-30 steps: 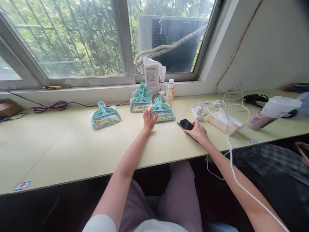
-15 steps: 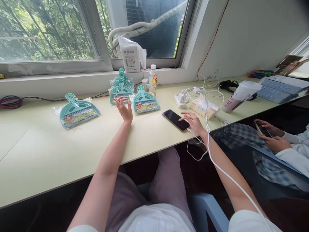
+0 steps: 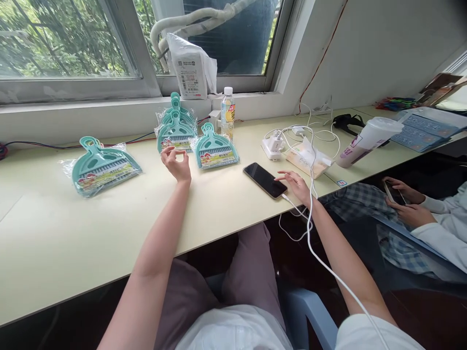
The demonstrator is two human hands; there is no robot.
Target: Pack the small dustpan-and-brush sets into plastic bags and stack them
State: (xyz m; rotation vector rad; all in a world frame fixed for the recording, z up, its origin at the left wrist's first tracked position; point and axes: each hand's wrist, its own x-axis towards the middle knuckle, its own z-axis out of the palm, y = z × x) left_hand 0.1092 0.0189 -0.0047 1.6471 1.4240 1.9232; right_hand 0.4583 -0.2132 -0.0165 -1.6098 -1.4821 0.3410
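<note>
My left hand (image 3: 178, 164) is raised with its wrist by the table, fingers loosely bent and the thumb near the index finger, holding nothing. Just behind it stand mint-green dustpan-and-brush sets in clear wrap: a stack (image 3: 176, 129) and one set (image 3: 215, 149) to the right. Another wrapped set (image 3: 104, 166) lies farther left, apart from the hand. On the right, my right hand (image 3: 295, 185) hovers at the edge of a black-screened phone (image 3: 264, 180), index finger stretched over the glass. Whether the fingertip touches the screen I cannot tell. A white charging cable (image 3: 292, 202) is plugged into the phone.
Behind the phone are a white power adapter (image 3: 273, 147), a tissue pack (image 3: 308, 158) and a lidded cup (image 3: 368, 141). A drink bottle (image 3: 228, 116) stands near the window. The cable (image 3: 321, 260) hangs across my right arm. At right, another person's hands (image 3: 410, 206) hold a phone.
The view has shifted slightly, so the dustpan sets sit farther left. My left thumb and index finger have come closer together. My right hand stays at the phone.
</note>
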